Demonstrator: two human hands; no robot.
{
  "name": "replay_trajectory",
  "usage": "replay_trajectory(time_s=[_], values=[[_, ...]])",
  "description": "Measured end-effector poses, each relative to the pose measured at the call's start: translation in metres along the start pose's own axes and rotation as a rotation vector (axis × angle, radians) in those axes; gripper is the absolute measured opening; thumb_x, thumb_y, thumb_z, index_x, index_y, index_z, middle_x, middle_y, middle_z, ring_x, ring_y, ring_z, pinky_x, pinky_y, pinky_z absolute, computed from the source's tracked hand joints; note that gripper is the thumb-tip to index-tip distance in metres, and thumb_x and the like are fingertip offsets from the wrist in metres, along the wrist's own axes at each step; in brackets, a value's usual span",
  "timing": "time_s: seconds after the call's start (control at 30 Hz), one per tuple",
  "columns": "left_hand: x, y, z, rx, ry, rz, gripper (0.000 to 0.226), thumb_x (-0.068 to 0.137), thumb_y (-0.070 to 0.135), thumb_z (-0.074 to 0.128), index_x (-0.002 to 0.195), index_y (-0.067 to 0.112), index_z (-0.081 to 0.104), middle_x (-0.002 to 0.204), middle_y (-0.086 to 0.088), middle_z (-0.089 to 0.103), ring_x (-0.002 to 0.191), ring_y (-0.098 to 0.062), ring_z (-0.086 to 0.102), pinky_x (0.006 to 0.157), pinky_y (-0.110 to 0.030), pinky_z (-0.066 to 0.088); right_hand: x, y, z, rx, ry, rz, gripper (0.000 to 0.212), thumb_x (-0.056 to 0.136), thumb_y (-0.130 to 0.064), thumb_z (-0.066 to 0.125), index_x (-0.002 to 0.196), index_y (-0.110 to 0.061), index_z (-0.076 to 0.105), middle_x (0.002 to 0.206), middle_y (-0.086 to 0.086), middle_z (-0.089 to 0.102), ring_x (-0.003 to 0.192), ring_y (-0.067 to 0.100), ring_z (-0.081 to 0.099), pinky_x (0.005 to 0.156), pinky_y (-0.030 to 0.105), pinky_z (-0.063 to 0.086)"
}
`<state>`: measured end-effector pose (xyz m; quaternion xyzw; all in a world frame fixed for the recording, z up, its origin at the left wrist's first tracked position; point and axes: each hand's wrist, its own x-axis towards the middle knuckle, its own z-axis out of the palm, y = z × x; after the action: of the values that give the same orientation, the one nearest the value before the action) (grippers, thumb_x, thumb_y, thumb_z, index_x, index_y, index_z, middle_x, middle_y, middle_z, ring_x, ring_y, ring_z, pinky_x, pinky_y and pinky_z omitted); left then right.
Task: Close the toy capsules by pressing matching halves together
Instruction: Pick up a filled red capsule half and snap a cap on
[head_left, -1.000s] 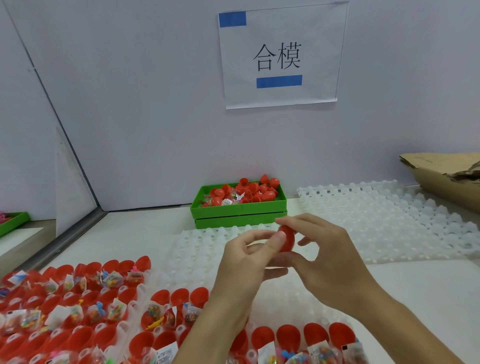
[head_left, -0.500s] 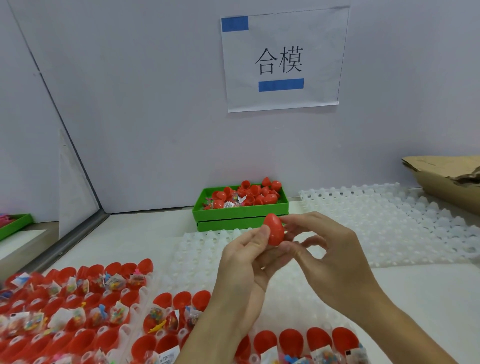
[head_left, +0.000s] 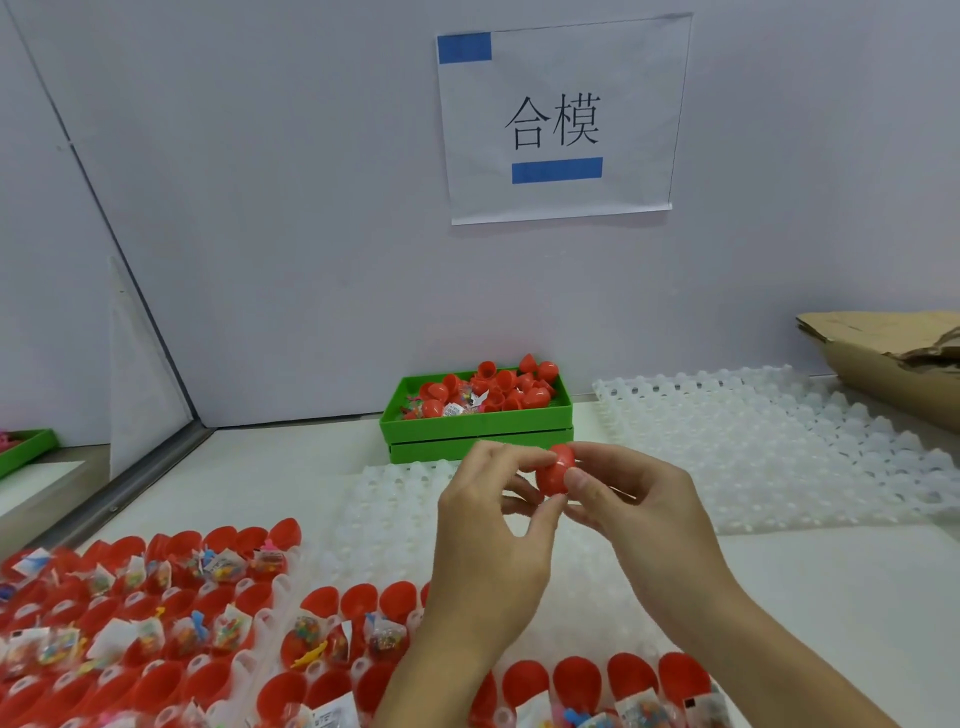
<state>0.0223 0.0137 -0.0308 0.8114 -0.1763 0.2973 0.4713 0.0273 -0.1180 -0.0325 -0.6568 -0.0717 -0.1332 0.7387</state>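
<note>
A red egg-shaped toy capsule (head_left: 555, 470) is held in the air in front of me, above the white trays. My left hand (head_left: 488, 530) pinches it from the left with thumb and fingertips. My right hand (head_left: 634, 512) pinches it from the right, thumb on its lower side. The two halves look joined; the seam is partly hidden by my fingers. Below, rows of open red capsule halves (head_left: 332, 603) sit in white trays, many with small toy packets inside.
A green bin (head_left: 478, 421) holding loose red capsules stands against the back wall. Empty white plastic cell trays (head_left: 769, 447) lie at the right and centre. A cardboard box (head_left: 893, 358) sits far right. Another green tray (head_left: 26, 449) shows at the far left.
The capsule has turned in my fingers from upright to tilted, and both hands have shifted slightly right while keeping hold of it.
</note>
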Motion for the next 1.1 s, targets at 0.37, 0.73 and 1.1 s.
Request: replay_trajectory(time_s=[0.37, 0.73, 1.1], values=[[0.001, -0.007, -0.006, 0.118, -0.006, -0.028, 0.040, 0.077, 0.021, 0.083, 0.100, 0.043, 0.059, 0.093, 0.025, 0.062, 0.099, 0.004, 0.056, 0.079, -0.011, 0.049, 0.000, -0.008, -0.003, -0.099, -0.183, 0.033, 0.021, 0.090, -0.014, 0.068, 0.110, -0.023, 0.071, 0.096, -0.004, 0.077, 0.088, 0.013, 0.073, 0.075, 0.024, 0.059], [0.000, 0.002, -0.001, 0.242, -0.061, 0.053, 0.070, 0.074, 0.061, 0.059, 0.137, 0.031, 0.051, 0.136, 0.017, 0.042, 0.126, 0.000, 0.036, 0.097, -0.034, 0.053, 0.039, -0.022, -0.027, 0.291, 0.041, 0.236, 0.019, 0.099, -0.021, 0.056, 0.107, -0.008, 0.068, 0.101, 0.008, 0.075, 0.090, 0.020, 0.074, 0.071, 0.026, 0.055], [-0.008, 0.005, 0.007, 0.235, -0.053, 0.080, 0.051, 0.080, 0.060, 0.050, 0.122, 0.033, 0.062, 0.123, 0.017, 0.046, 0.115, -0.005, 0.046, 0.089, -0.042, 0.056, 0.158, -0.030, -0.137, 0.698, 0.605, 0.150, 0.038, 0.103, -0.005, 0.044, 0.140, -0.004, 0.039, 0.128, 0.019, 0.053, 0.083, 0.022, 0.068, 0.056, 0.017, 0.055]])
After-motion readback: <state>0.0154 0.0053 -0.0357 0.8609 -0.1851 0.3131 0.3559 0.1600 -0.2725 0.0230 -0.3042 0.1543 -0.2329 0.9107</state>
